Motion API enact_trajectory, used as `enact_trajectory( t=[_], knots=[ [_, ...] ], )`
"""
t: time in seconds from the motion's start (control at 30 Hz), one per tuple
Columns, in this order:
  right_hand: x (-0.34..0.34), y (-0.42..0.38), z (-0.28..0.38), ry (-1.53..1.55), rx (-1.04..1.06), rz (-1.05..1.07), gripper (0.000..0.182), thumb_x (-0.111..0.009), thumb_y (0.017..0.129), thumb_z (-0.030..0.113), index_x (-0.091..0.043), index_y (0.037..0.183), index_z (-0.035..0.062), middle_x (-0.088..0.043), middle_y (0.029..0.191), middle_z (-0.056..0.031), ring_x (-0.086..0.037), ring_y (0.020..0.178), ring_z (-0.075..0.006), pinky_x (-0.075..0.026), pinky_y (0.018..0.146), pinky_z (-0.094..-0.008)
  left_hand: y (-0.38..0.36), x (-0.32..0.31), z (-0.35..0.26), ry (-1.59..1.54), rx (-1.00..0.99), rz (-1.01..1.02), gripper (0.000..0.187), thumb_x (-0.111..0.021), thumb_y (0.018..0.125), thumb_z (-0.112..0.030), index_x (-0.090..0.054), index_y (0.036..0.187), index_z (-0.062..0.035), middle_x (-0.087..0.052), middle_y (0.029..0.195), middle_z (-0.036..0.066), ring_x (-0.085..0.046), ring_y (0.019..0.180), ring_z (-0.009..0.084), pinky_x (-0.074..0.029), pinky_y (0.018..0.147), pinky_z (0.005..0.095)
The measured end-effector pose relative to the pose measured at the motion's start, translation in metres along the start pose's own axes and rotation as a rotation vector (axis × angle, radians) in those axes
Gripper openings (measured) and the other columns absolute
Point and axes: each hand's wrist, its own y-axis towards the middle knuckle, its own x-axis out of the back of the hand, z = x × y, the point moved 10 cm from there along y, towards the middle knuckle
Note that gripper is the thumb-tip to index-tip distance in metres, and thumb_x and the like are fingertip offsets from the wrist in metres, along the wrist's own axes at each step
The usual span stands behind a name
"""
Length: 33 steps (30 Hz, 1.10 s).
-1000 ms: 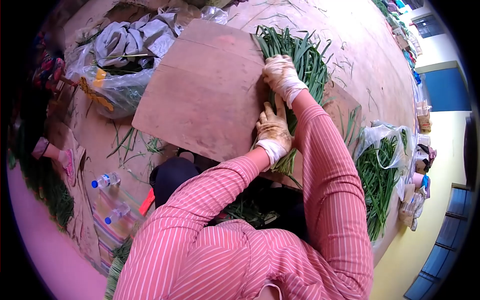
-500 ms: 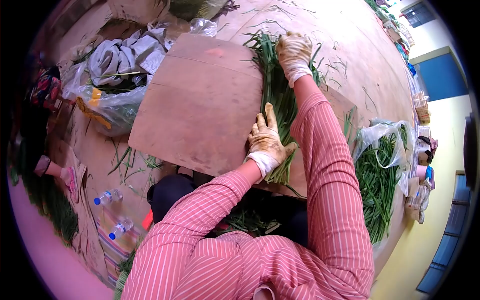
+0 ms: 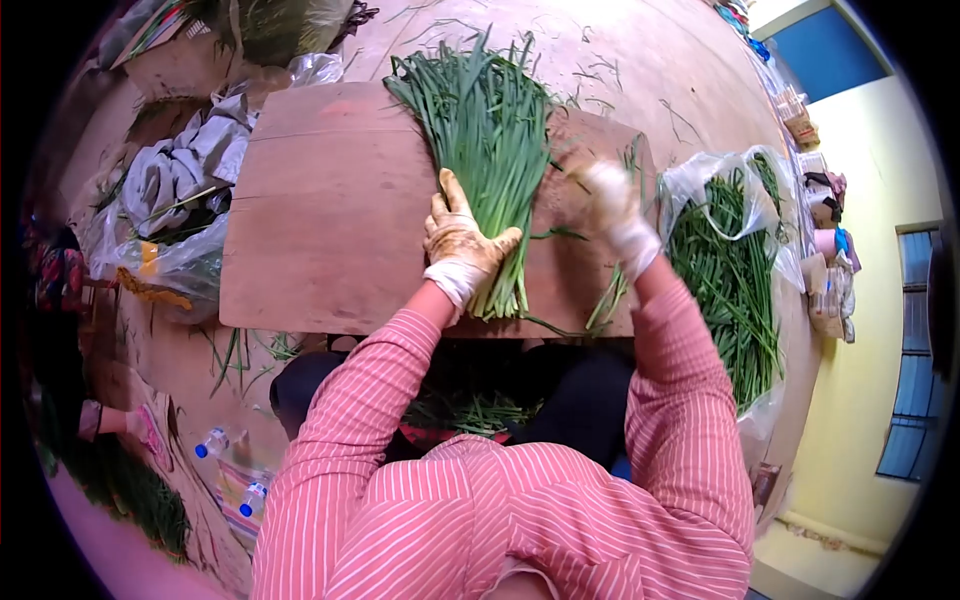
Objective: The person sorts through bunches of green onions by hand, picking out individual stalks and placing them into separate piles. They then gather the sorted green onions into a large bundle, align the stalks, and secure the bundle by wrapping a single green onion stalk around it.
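Observation:
A large bunch of long green leafy stalks (image 3: 488, 150) lies on the brown board (image 3: 320, 210), with its pale cut ends toward my body. My left hand (image 3: 463, 235), in a stained whitish glove, rests on the lower left part of the bunch, its fingers spread and thumb across the stalks. My right hand (image 3: 605, 200), also gloved, is over the right part of the board, apart from the bunch. Motion smears its fingers. Loose stalks (image 3: 612, 295) lie beneath and beside it.
At the right, a clear plastic bag (image 3: 715, 195) holds more green stalks. On the left stands a plastic bag (image 3: 180, 270) with grey cloth. Two water bottles (image 3: 255, 495) lie at the lower left, near another person's foot (image 3: 150, 435).
My right hand has left the bunch's leafy end and come down toward me on the right. The bunch is more fully in view and spread wider, with my left hand still on it.

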Motion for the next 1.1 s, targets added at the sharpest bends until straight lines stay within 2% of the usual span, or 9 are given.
enact_trajectory(
  t=[0.03,0.13,0.2,0.27,0.33,0.47,0.53,0.73,1.1],
  knots=[
    [-0.009,-0.013,0.043,0.019,-0.011,0.177,0.018,-0.065,0.076,0.029,-0.063,0.079,0.0109,-0.061,0.084,-0.0105,-0.059,0.082,-0.0302,-0.049,0.071,-0.0400,0.001,0.000,0.000,0.014,-0.002,-0.007,0.123,-0.077,0.062,-0.049,0.002,0.146,-0.0060,-0.026,0.141,0.026,-0.035,0.123,0.0438,-0.031,0.103,0.0470],
    [-0.006,-0.063,0.047,0.301,-0.031,-0.027,0.018,-0.065,0.073,0.030,-0.065,0.080,0.0138,-0.061,0.082,-0.0094,-0.060,0.079,-0.0295,-0.048,0.070,-0.0425,0.000,0.002,-0.001,0.004,-0.022,-0.026,0.124,-0.078,0.061,-0.050,0.002,0.145,-0.0054,-0.028,0.140,0.024,-0.037,0.121,0.0428,-0.032,0.103,0.0477],
    [-0.019,-0.091,-0.006,-0.113,-0.386,0.311,0.016,-0.064,0.073,0.030,-0.066,0.079,0.0145,-0.062,0.086,-0.0095,-0.059,0.084,-0.0282,-0.047,0.072,-0.0408,0.002,0.000,0.003,-0.007,-0.035,-0.032,0.124,-0.078,0.061,-0.050,0.002,0.145,-0.0050,-0.029,0.140,0.024,-0.036,0.122,0.0432,-0.031,0.103,0.0475],
    [0.004,-0.103,-0.025,-0.531,-0.519,0.345,0.017,-0.063,0.072,0.030,-0.066,0.072,0.0133,-0.063,0.086,-0.0103,-0.059,0.080,-0.0273,-0.045,0.069,-0.0421,0.003,0.000,0.002,-0.039,-0.058,-0.037,0.125,-0.078,0.061,-0.051,0.002,0.146,-0.0057,-0.028,0.140,0.024,-0.034,0.124,0.0441,-0.031,0.104,0.0473],
    [0.028,-0.095,0.020,-0.188,-0.271,0.093,0.017,-0.062,0.074,0.028,-0.067,0.077,0.0123,-0.062,0.086,-0.0108,-0.059,0.081,-0.0277,-0.046,0.070,-0.0415,0.004,-0.002,0.004,-0.019,-0.027,-0.029,0.125,-0.078,0.060,-0.051,0.002,0.146,-0.0062,-0.028,0.141,0.024,-0.034,0.124,0.0444,-0.030,0.104,0.0474],
    [-0.014,-0.092,0.082,0.482,-0.405,0.475,0.021,-0.059,0.082,0.026,-0.068,0.092,0.0106,-0.066,0.085,-0.0114,-0.062,0.085,-0.0303,-0.048,0.076,-0.0386,0.004,-0.003,0.004,-0.024,-0.025,-0.019,0.126,-0.078,0.060,-0.052,0.002,0.146,-0.0068,-0.027,0.142,0.023,-0.033,0.125,0.0441,-0.030,0.105,0.0472],
    [-0.020,-0.084,0.108,0.424,-0.351,0.627,0.021,-0.057,0.082,0.025,-0.068,0.093,0.0106,-0.066,0.087,-0.0123,-0.062,0.084,-0.0318,-0.049,0.075,-0.0389,0.004,-0.002,0.005,-0.031,-0.027,-0.029,0.126,-0.078,0.060,-0.052,0.002,0.146,-0.0073,-0.027,0.142,0.023,-0.032,0.127,0.0436,-0.030,0.105,0.0471],
    [-0.026,-0.071,0.152,0.163,-0.175,0.562,0.013,-0.057,0.072,0.016,-0.067,0.075,0.0084,-0.065,0.075,-0.0146,-0.065,0.073,-0.0306,-0.051,0.065,-0.0397,0.005,-0.002,0.006,-0.038,0.000,-0.023,0.126,-0.079,0.059,-0.052,0.002,0.146,-0.0073,-0.026,0.142,0.023,-0.033,0.126,0.0434,-0.030,0.105,0.0463],
    [0.018,-0.082,0.118,0.625,-0.736,0.158,0.032,-0.067,0.080,0.035,-0.064,0.081,0.0032,-0.064,0.084,-0.0139,-0.062,0.078,-0.0293,-0.048,0.071,-0.0370,0.005,0.001,0.006,-0.028,0.005,-0.004,0.125,-0.078,0.060,-0.051,0.001,0.145,-0.0049,-0.027,0.141,0.024,-0.034,0.125,0.0421,-0.031,0.105,0.0446]
  ],
)
